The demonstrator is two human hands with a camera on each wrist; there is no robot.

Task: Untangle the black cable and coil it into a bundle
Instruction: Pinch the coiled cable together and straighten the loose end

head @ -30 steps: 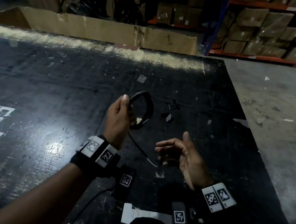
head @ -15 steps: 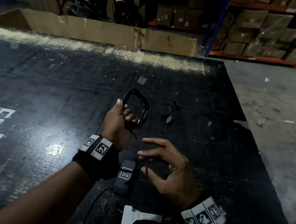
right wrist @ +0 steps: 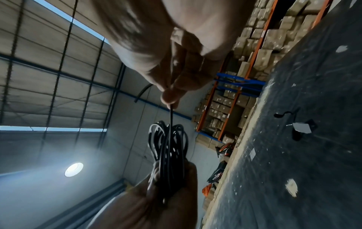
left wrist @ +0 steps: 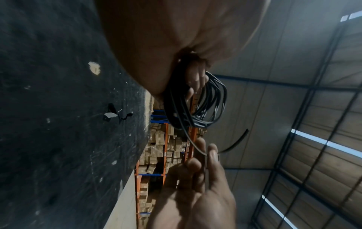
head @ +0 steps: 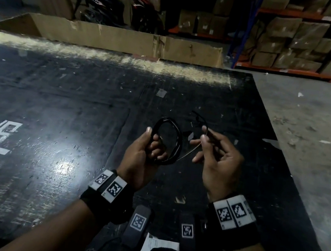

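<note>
The black cable [head: 176,142] is wound into a coil of several loops, held above the black table [head: 55,109]. My left hand [head: 145,152] grips the coil's near side, thumb up along it and fingers curled through the loops [left wrist: 195,99]. A loose tail runs from the coil to my right hand [head: 210,147], which pinches it between thumb and fingertips just right of the coil. The tail's free end [left wrist: 239,141] sticks out past the pinch. In the right wrist view the strand [right wrist: 171,117] runs taut from the pinch to the coil [right wrist: 168,148].
Small black scraps and a white paper bit [head: 190,136] lie on the table under the hands. A cardboard box [head: 117,38] stands along the far table edge. Shelves of cartons [head: 302,38] and parked bikes [head: 113,8] lie beyond. Bare concrete floor [head: 309,136] is right.
My right hand has risen from below the coil to its right side and now pinches the loose tail. The left hand keeps its grip; the coil has turned slightly.
</note>
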